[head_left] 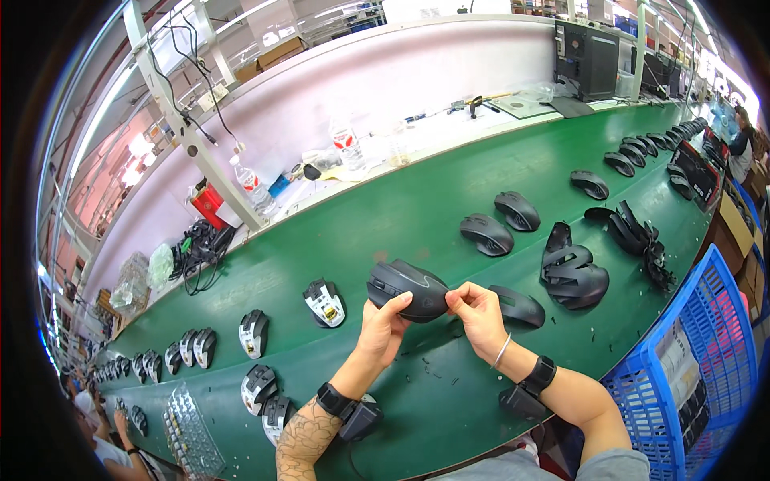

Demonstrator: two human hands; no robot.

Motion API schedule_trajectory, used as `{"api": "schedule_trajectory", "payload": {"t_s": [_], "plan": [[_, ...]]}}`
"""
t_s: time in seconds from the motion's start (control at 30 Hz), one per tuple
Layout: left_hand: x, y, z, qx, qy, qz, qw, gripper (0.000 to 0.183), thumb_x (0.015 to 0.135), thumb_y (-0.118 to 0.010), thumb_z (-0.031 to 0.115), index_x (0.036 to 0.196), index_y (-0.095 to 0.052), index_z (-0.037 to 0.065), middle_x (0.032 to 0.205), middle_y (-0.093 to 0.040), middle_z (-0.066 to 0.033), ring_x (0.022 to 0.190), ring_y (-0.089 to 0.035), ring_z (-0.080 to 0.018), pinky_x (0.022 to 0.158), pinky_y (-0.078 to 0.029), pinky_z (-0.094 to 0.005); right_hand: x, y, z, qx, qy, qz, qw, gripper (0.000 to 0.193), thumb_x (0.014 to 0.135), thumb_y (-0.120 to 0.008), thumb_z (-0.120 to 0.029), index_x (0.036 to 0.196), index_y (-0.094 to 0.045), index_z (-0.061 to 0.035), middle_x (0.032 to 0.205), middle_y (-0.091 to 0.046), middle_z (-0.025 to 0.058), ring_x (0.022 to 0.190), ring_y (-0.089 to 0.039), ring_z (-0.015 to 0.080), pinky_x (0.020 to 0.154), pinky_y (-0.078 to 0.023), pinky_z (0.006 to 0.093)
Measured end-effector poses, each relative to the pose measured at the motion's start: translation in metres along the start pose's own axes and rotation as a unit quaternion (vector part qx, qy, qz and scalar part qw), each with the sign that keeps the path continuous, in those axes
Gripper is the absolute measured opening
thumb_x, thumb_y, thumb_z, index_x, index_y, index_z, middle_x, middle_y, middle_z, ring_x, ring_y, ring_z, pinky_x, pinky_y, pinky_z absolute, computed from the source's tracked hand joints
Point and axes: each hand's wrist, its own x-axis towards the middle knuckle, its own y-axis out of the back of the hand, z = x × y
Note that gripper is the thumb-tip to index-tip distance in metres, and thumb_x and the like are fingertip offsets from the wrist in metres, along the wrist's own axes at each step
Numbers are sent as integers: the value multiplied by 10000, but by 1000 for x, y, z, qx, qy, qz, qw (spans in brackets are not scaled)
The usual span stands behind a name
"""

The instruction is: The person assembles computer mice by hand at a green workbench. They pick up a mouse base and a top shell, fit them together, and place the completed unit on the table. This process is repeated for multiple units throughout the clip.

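Note:
A black computer mouse [411, 285] is raised over the green work surface. My left hand [382, 330] grips its near left side, thumb on the shell. At its right end my right hand [479, 317] is closed, thumb and forefinger pinched against the edge; whether a small piece sits between them is hidden. A black mouse shell [517, 307] lies just behind the right hand. Farther right is a pile of black shell parts [574, 276]. Left of my hands a mouse with a white and black inside [324, 303] stands uncovered.
Two closed mice [487, 234] stand beyond, with a row continuing far right. More uncovered mice [253, 333] line the left. A blue basket [642, 385] is at the near right. A clear blister tray [192, 433] lies near left. Bottles [346, 144] stand on the back shelf.

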Motion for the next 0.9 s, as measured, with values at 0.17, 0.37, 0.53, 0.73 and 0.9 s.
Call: {"api": "schedule_trajectory", "payload": {"t_s": [0.17,0.37,0.53,0.73,0.9], "plan": [[-2,2,4,-1,8,5,1000,382,808,-669,116,1144,-501,43,1088,-595,-74,1018,-588,-180,906,-480,-363,1,-3,-6,-32,-18,-17,999,221,901,-634,-239,870,-618,-20,814,-626,4,731,-552,70,700,-463,245],[-1,-2,14,-71,84,38,993,423,896,-525,380,1188,-514,74,1135,-596,-82,1033,-585,-207,923,-462,-407,6,3,-6,-77,-17,-72,994,297,942,-569,-285,928,-630,5,839,-641,8,744,-541,65,677,-443,225],[3,6,8,-9,95,87,992,622,901,-365,599,1219,-512,85,1170,-584,-107,1059,-575,-242,945,-434,-449,8,5,-12,-67,-51,-93,992,319,951,-546,-320,922,-638,-15,842,-640,4,753,-535,67,708,-441,239],[2,3,11,-7,147,-16,989,934,817,-181,793,1160,-562,12,1133,-606,-127,1048,-583,-249,927,-421,-419,11,16,-17,132,-216,-47,966,313,938,-551,-361,924,-632,-58,865,-635,19,756,-568,117,708,-463,270],[0,0,0,207,55,26,976,832,888,-227,690,925,-664,-17,909,-674,-144,852,-640,-211,781,-454,-330,16,28,-11,237,-298,-92,920,315,923,-561,-375,940,-621,-65,838,-614,28,786,-577,138,718,-480,279]]}}
